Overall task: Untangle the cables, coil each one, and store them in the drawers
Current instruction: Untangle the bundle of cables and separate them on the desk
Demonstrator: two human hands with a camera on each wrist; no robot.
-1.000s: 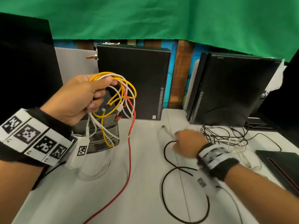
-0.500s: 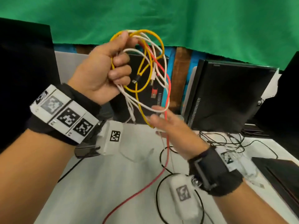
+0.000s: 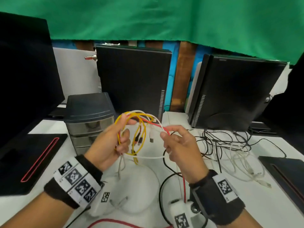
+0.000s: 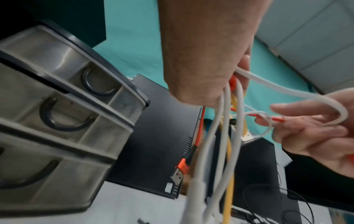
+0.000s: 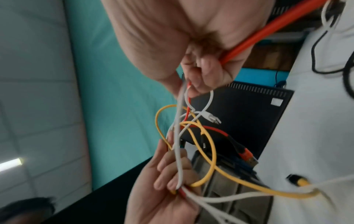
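My left hand (image 3: 117,142) grips a tangled bundle of yellow, white and red cables (image 3: 139,129) above the table, in front of the drawer unit (image 3: 88,122). The yellow cable (image 5: 208,157) loops out of that fist, and white cables (image 4: 212,144) hang below it beside a red cable's USB plug (image 4: 181,169). My right hand (image 3: 174,142) pinches the red cable (image 3: 158,125) and a white strand (image 4: 306,94) pulled out of the bundle; the red cable (image 5: 268,28) runs on through its palm. The drawers (image 4: 63,109) are closed.
Two black computer towers (image 3: 133,83) (image 3: 236,92) stand at the back of the white table (image 3: 49,129). A heap of black and white cables (image 3: 230,145) lies at right. A black cable loop (image 3: 164,186) and black flat devices (image 3: 29,160) (image 3: 286,171) flank my arms.
Both hands came down from in front of the green curtain to just above the table. My right hand, open under the bundle before, now pinches the red and white strands.
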